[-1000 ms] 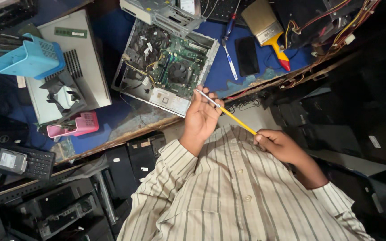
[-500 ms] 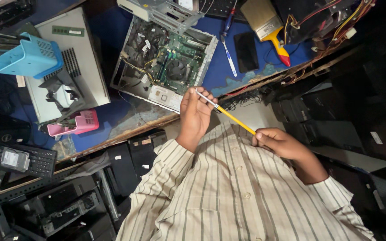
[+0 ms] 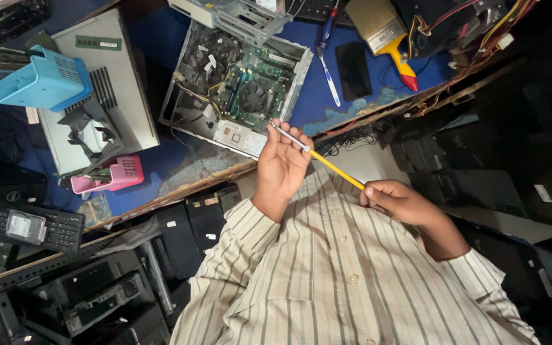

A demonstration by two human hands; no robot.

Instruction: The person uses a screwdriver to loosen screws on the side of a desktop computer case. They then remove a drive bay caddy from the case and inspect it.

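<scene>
Head view: the yellow-handled tool (image 3: 327, 163) is slanting just below the open computer case (image 3: 241, 86), left hand (image 3: 281, 167) curling loosely round its metal tip, right hand (image 3: 398, 202) pinching its yellow end.

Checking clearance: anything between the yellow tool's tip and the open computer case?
Nothing visible. The left hand and right hand hold the yellow tool, tip right at the open computer case's near edge.

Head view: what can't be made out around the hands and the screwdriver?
- Head view, screwdriver: handle end hidden inside right hand; tip type too small.
- Paintbrush: bristles cut off by top edge.
- Computer case: far corner covered by metal drive cage.
- Keyboard: end cut by left edge.
</scene>
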